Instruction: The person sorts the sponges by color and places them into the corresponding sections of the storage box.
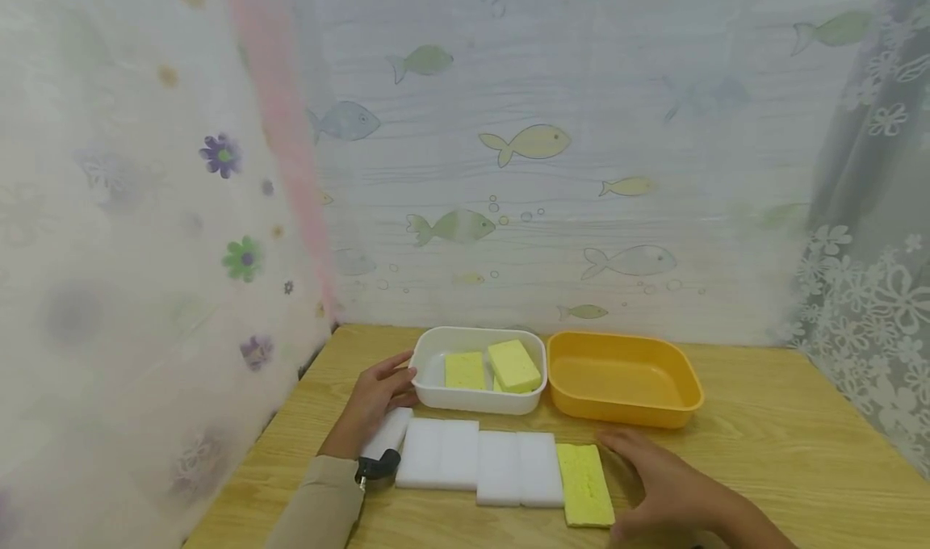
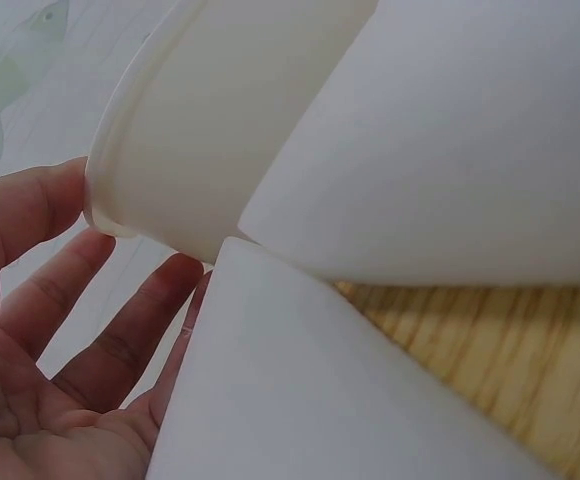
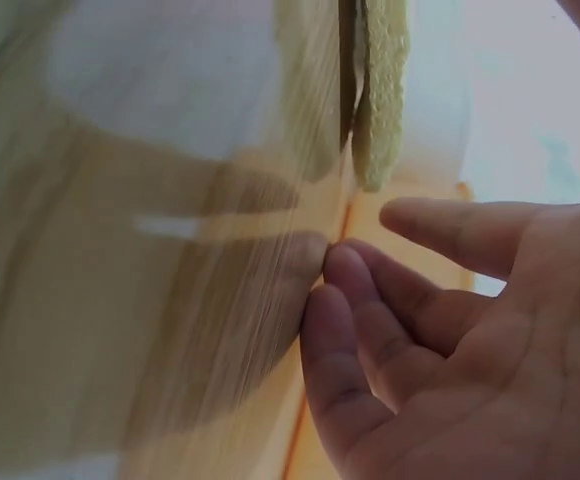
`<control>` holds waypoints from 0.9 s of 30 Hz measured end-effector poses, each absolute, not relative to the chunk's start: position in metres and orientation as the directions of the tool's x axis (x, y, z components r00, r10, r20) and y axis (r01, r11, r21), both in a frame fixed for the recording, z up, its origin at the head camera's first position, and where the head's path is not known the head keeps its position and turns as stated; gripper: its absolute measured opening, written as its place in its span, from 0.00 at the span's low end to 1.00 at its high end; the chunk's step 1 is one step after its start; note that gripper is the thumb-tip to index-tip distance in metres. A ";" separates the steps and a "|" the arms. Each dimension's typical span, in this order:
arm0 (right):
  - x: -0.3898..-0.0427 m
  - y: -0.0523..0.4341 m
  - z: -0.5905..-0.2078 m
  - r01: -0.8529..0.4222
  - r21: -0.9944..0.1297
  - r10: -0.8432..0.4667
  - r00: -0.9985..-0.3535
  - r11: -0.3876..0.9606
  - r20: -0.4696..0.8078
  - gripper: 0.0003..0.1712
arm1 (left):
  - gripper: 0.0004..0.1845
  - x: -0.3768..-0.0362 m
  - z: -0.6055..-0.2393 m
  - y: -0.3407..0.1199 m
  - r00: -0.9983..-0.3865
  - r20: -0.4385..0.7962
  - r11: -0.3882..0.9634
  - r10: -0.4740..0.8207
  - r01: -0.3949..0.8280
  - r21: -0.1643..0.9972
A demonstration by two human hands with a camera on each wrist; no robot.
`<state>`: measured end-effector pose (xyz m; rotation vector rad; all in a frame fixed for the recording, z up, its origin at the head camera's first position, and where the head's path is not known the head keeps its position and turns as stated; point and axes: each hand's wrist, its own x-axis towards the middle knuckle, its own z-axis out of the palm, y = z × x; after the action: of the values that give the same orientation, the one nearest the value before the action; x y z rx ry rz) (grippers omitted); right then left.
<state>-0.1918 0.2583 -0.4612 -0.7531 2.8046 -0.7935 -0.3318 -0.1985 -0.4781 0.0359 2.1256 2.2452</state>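
My left hand (image 1: 379,396) is at the left end of a white plastic bin (image 1: 475,402), its fingertips touching the outer wall near the rim. Inside the bin lie yellow sponges (image 1: 463,370), one tilted on top of another. On the table in front is a row of white sponge blocks (image 1: 459,456); the leftmost block (image 1: 392,432) is partly covered by my left wrist. At the row's right end lies a flat yellow sponge (image 1: 584,486). My right hand (image 1: 664,484) is just to its right, fingers loosely bent, fingertips (image 3: 328,310) at the tabletop, holding nothing.
An orange-yellow bin (image 1: 625,408), with nothing in it, stands against the white bin's right side. The wood-grain table (image 1: 785,428) runs back to a fish-print curtain (image 1: 538,210). A flower-print curtain (image 1: 145,291) hangs along the left edge.
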 end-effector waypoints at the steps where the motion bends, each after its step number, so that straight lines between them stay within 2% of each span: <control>1: -0.192 0.258 -0.461 -0.443 -0.511 -0.507 -0.862 0.737 0.016 0.69 | 0.27 -0.332 -0.478 -0.199 -0.998 -0.019 -0.054 0.052 -0.021 0.998; 4: -0.191 0.256 -0.461 -0.464 -0.492 -0.521 -0.853 0.737 0.024 0.69 | 0.27 -0.332 -0.478 -0.199 -0.998 -0.021 -0.055 0.054 -0.024 0.998; 13: -0.192 0.252 -0.459 -0.422 -0.506 -0.497 -0.868 0.752 -0.013 0.66 | 0.27 -0.332 -0.480 -0.200 -0.999 -0.013 -0.044 0.049 -0.015 0.999; 20: -0.190 0.250 -0.457 -0.442 -0.462 -0.496 -0.869 0.769 0.006 0.65 | 0.26 -0.331 -0.481 -0.200 -0.999 -0.020 -0.045 0.044 -0.022 0.999; 27: -0.189 0.251 -0.455 -0.395 -0.513 -0.476 -0.879 0.762 -0.029 0.62 | 0.26 -0.331 -0.481 -0.201 -0.999 -0.027 -0.046 0.047 -0.029 0.999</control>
<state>-0.1887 0.2511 -0.4550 -0.6969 2.7990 -0.7617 -0.3306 -0.2008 -0.4808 0.0198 2.1330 2.2342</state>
